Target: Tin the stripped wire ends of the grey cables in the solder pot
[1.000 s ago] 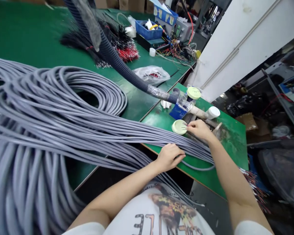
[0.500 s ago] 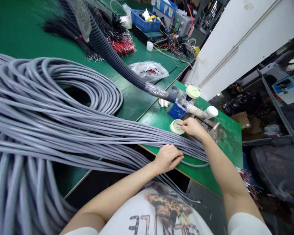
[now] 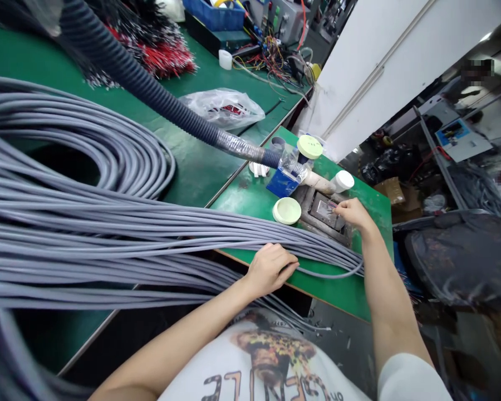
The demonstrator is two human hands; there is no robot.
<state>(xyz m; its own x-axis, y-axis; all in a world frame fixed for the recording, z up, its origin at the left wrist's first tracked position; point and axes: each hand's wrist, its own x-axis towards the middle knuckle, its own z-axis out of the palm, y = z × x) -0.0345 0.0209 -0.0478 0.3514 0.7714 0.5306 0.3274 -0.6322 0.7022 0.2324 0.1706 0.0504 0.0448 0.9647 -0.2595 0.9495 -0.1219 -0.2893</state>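
Observation:
My right hand (image 3: 353,213) pinches the thin wire ends (image 3: 332,207) of a cable. Their tips are at a square dark pot with a shiny silver surface (image 3: 323,208). Left of the pot stands a shallow cream dish (image 3: 287,211). My left hand (image 3: 272,268) is closed around a grey cable (image 3: 325,274), which curves from its fingers towards my right wrist. Beside and beneath that hand runs a thick bundle of grey cables (image 3: 225,223), and its far ends lie near my right forearm.
A ribbed hose (image 3: 150,92) crosses above the bench to a pale pipe (image 3: 320,182) by the pot. Around it are a blue block (image 3: 283,181), a yellow-lidded jar (image 3: 309,147) and a white cup (image 3: 343,181). A plastic bag (image 3: 225,107) lies behind the cables.
My right hand has moved from the cream dish to the pot, carrying the wire ends. My left hand keeps its hold on the cable. The camera view has shifted rightward.

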